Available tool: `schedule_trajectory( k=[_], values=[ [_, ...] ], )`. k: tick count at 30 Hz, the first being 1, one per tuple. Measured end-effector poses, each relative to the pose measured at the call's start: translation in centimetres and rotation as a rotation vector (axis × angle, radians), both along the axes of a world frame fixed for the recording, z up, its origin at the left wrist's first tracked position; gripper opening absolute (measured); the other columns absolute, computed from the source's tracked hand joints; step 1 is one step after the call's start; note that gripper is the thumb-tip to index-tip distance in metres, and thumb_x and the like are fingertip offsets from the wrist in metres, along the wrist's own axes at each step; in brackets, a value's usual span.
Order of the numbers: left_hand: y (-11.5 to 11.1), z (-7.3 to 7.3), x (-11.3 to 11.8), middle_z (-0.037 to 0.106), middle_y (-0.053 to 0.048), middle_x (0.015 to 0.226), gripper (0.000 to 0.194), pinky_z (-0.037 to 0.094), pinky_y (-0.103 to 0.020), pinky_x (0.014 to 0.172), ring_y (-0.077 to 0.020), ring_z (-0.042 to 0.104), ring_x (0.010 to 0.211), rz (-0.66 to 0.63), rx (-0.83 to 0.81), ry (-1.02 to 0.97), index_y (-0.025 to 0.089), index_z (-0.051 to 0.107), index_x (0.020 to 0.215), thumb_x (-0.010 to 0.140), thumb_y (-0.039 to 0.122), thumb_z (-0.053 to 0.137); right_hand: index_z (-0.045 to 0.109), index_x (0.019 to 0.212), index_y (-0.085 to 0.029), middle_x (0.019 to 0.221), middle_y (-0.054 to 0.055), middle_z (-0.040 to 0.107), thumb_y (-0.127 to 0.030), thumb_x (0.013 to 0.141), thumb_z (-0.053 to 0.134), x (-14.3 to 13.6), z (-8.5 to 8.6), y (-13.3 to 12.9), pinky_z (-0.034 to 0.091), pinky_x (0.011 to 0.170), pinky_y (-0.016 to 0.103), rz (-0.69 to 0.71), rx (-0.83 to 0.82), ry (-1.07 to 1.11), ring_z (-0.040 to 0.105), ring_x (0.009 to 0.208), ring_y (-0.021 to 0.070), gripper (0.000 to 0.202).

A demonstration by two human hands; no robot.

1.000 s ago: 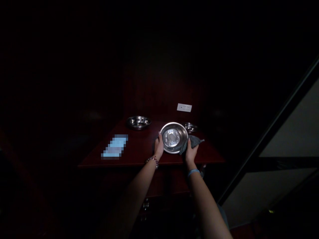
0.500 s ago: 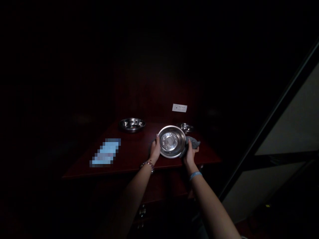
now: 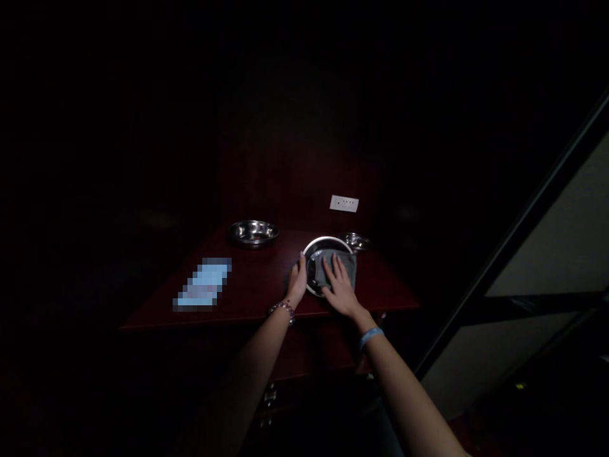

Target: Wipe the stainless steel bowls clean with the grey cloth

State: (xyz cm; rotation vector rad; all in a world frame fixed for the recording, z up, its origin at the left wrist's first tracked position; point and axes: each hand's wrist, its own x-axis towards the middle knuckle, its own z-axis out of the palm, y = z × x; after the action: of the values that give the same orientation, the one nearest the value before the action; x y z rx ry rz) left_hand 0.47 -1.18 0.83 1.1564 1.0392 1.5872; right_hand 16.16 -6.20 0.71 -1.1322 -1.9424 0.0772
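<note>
A shiny steel bowl [image 3: 313, 287] is tilted with its inside towards me, above the dark red table. My left hand [image 3: 297, 279] grips its left rim, thumb over the edge. Spread fingers of my right hand [image 3: 339, 285] lie flat on a grey cloth [image 3: 346, 263], pressing it against the inside of the bowl. The cloth covers much of the bowl's right half and hangs over its right rim. Behind the bowl to the right stands a smaller steel bowl [image 3: 356, 241], partly hidden. A wider steel bowl [image 3: 253, 233] rests at the back left.
The dark red table [image 3: 257, 292] has a blurred-out pale blue rectangle [image 3: 203, 285] on its left side. A white socket plate [image 3: 344, 204] is on the back wall. Drawers with metal handles [image 3: 270, 395] sit below the tabletop. Surroundings are very dark.
My right hand has moved from the bowl's right rim to its inside, spreading the bunched cloth flat there. My left hand keeps its hold on the rim.
</note>
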Motion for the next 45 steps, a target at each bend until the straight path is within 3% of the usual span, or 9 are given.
schedule_trajectory(
  k=[4, 11, 18, 21, 27, 31, 35, 40, 45],
  values=[
    [0.1, 0.0, -0.1, 0.078, -0.019, 0.108, 0.072, 0.051, -0.042, 0.104, -0.0318, 0.072, 0.108, -0.005, -0.021, 0.072, 0.013, 0.076, 0.104, 0.093, 0.075, 0.040, 0.048, 0.154, -0.024, 0.171, 0.008, 0.030, -0.031, 0.086, 0.063, -0.7, -0.7, -1.0, 0.020, 0.129, 0.059, 0.001, 0.010, -0.257, 0.018, 0.160, 0.0349, 0.070],
    [-0.4, 0.5, 0.0, 0.079, -0.016, 0.094, 0.070, 0.052, -0.043, 0.099, -0.0323, 0.073, 0.102, -0.003, -0.038, 0.058, 0.016, 0.076, 0.094, 0.090, 0.078, 0.042, 0.056, 0.149, -0.025, 0.159, 0.010, 0.051, -0.049, 0.082, 0.075, 0.8, 0.1, -3.1, 0.025, 0.128, 0.056, 0.024, -0.020, -0.199, 0.044, 0.149, 0.0353, 0.074],
    [-0.5, 0.6, 0.2, 0.079, -0.017, 0.093, 0.068, 0.051, -0.040, 0.101, -0.0327, 0.071, 0.107, 0.027, -0.010, 0.076, 0.015, 0.076, 0.096, 0.090, 0.076, 0.047, 0.069, 0.133, -0.027, 0.144, 0.008, 0.066, -0.046, 0.095, 0.063, 2.0, -0.6, -3.0, 0.035, 0.123, 0.055, 0.041, 0.016, -0.180, 0.058, 0.137, 0.0313, 0.044],
    [-0.6, 0.6, 0.1, 0.079, -0.017, 0.094, 0.067, 0.052, -0.039, 0.097, -0.0317, 0.072, 0.105, 0.053, -0.003, 0.153, 0.015, 0.076, 0.095, 0.092, 0.074, 0.044, 0.071, 0.130, -0.028, 0.142, 0.006, 0.068, -0.045, 0.100, 0.054, 3.3, 0.5, -2.7, 0.032, 0.125, 0.054, -0.022, 0.024, -0.289, 0.057, 0.139, 0.0278, 0.038],
    [-0.8, 0.7, 0.0, 0.079, -0.019, 0.107, 0.067, 0.053, -0.035, 0.091, -0.0274, 0.073, 0.100, 0.029, 0.011, 0.281, 0.013, 0.076, 0.102, 0.098, 0.066, 0.035, 0.058, 0.146, -0.019, 0.155, 0.012, 0.055, -0.051, 0.106, 0.037, 5.2, 3.3, -2.6, 0.014, 0.131, 0.055, -0.232, 0.003, -0.743, 0.039, 0.153, 0.0278, 0.055],
    [-0.8, 0.6, 0.1, 0.079, -0.017, 0.104, 0.071, 0.054, -0.035, 0.089, -0.0269, 0.073, 0.097, 0.023, 0.018, 0.285, 0.013, 0.076, 0.103, 0.098, 0.068, 0.032, 0.042, 0.158, -0.019, 0.158, 0.016, 0.051, -0.054, 0.098, 0.053, 6.3, 4.1, -3.0, 0.016, 0.130, 0.054, -0.030, -0.065, -0.849, 0.042, 0.151, 0.0309, 0.070],
    [-0.7, 0.4, 0.2, 0.079, -0.016, 0.101, 0.073, 0.054, -0.035, 0.087, -0.0271, 0.073, 0.095, 0.015, 0.034, 0.284, 0.014, 0.076, 0.100, 0.096, 0.073, 0.032, 0.033, 0.162, -0.020, 0.166, 0.018, 0.038, -0.048, 0.083, 0.072, 8.0, 4.5, -3.6, 0.016, 0.129, 0.056, 0.160, -0.111, -0.927, 0.037, 0.153, 0.0350, 0.092],
    [-0.4, 0.3, 0.3, 0.079, -0.016, 0.101, 0.072, 0.053, -0.035, 0.089, -0.0271, 0.072, 0.096, -0.002, 0.035, 0.249, 0.014, 0.076, 0.100, 0.095, 0.073, 0.035, 0.037, 0.160, -0.020, 0.165, 0.017, 0.040, -0.033, 0.086, 0.069, 8.8, 4.0, -4.1, 0.019, 0.128, 0.055, 0.218, -0.121, -0.962, 0.037, 0.153, 0.0338, 0.081],
    [-0.1, 0.0, 0.4, 0.079, -0.016, 0.100, 0.074, 0.053, -0.035, 0.087, -0.0262, 0.072, 0.093, -0.047, 0.060, 0.216, 0.013, 0.076, 0.100, 0.095, 0.073, 0.033, 0.046, 0.155, -0.026, 0.159, 0.010, 0.052, -0.020, 0.088, 0.062, 8.8, 3.3, -5.2, 0.029, 0.127, 0.049, 0.259, -0.121, -0.826, 0.048, 0.147, 0.0260, 0.069]
  ],
)
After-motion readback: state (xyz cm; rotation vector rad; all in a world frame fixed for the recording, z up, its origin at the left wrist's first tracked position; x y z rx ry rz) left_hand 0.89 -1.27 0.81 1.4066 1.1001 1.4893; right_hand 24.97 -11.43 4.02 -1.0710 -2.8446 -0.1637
